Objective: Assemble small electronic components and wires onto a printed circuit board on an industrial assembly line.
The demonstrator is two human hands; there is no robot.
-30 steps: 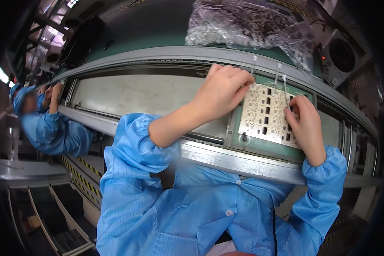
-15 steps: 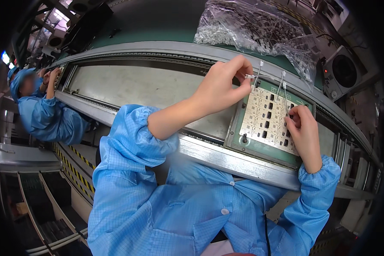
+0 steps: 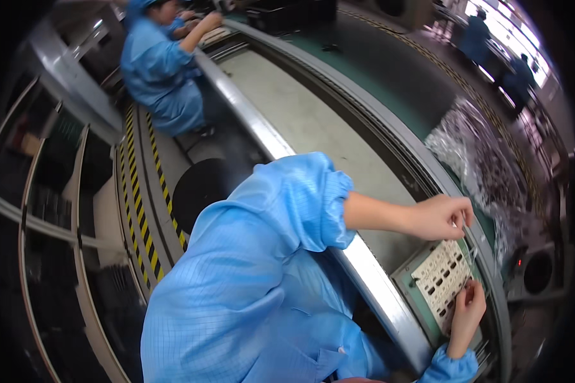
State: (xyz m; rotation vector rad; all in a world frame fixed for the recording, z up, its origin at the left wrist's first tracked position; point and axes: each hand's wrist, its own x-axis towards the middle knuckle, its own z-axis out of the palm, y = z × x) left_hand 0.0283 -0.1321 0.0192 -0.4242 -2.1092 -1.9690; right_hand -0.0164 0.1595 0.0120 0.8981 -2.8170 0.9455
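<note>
Fingertips of the left hand (image 3: 439,217) are pinching a thin clear strip (image 3: 467,246) above the cream slotted panel (image 3: 442,277); the right hand (image 3: 467,311), loosely curled, is steadying its lower edge, best kept pressing flat.

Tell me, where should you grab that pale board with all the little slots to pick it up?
Probably by its two long edges, from above. The pale slotted board lies flat in a green tray on the line, so its underside is out of reach. The left hand is at its far end and the right hand at its near end, so the long sides are freest.
</note>
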